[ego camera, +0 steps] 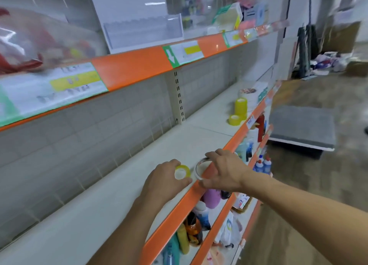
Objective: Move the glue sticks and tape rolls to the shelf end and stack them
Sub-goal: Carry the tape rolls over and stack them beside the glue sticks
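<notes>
My left hand point(166, 180) grips a small yellow tape roll point(182, 172) over the white shelf point(111, 205), near its orange front edge. Right beside it, my right hand point(223, 173) holds a clear tape roll point(200, 166) with fingers curled over its top rim. At the far end of the shelf stands a stack of yellow tape rolls point(240, 106), with one more yellow roll point(234, 119) lying in front of it. A pile of flat round rolls point(248, 97) sits just behind the stack.
An orange-edged upper shelf point(129, 65) with price labels hangs above. Lower shelves hold bottles point(191, 231) and glue bottles point(262, 165). A grey platform point(302, 125) stands on the aisle floor to the right.
</notes>
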A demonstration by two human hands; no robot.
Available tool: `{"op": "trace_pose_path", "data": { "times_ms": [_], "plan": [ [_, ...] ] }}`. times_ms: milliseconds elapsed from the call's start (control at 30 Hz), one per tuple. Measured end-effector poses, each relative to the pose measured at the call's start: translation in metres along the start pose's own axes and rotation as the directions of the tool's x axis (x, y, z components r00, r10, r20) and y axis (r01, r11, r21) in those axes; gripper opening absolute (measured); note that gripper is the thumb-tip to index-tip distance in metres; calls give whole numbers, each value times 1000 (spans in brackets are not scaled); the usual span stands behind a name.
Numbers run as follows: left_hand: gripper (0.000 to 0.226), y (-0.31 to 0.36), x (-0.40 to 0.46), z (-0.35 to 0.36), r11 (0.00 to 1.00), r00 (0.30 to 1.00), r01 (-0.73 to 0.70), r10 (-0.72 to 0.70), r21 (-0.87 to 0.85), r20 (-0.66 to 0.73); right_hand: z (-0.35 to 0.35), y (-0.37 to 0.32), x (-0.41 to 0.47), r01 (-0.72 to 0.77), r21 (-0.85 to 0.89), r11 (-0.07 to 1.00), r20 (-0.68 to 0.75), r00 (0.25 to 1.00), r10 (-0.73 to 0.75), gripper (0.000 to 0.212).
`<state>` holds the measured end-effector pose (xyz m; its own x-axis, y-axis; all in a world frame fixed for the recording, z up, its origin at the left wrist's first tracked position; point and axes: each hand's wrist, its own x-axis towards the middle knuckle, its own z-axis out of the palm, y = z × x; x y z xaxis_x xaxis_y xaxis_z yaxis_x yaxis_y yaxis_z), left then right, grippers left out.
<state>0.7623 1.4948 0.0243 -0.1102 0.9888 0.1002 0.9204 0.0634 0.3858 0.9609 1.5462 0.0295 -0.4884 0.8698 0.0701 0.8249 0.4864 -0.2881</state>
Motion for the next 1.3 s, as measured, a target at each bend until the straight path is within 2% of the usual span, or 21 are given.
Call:
{"op": "trace_pose_path", "data": {
  "times_ms": [467,600,733,900,1033,1300],
  "plan": [
    [60,65,155,48,986,985,-166,167,-21,47,-36,117,71,-163,47,985,-88,982,167,88],
    [63,86,192,63,983,982,-180,181,-30,48,-51,155,90,-158,21,987,-128,979,159,84],
    [63,113,236,78,981,981,-191,192,-32,13,-72,201,120,-133,27,991,-158,978,135,89],
    [61,150,286,103,989,991,-130,128,-64,-33,-103,261,173,-11,15,1000,-184,983,14,89],
    [63,174,311,122,998,1000,-22,20,-55,-22,-123,298,210,111,-14,994,-160,981,-111,90],
    [65,205,335,137,987,988,156,-156,-30,-12,-152,349,255,223,95,970,-153,966,-207,89]
  ]
}}
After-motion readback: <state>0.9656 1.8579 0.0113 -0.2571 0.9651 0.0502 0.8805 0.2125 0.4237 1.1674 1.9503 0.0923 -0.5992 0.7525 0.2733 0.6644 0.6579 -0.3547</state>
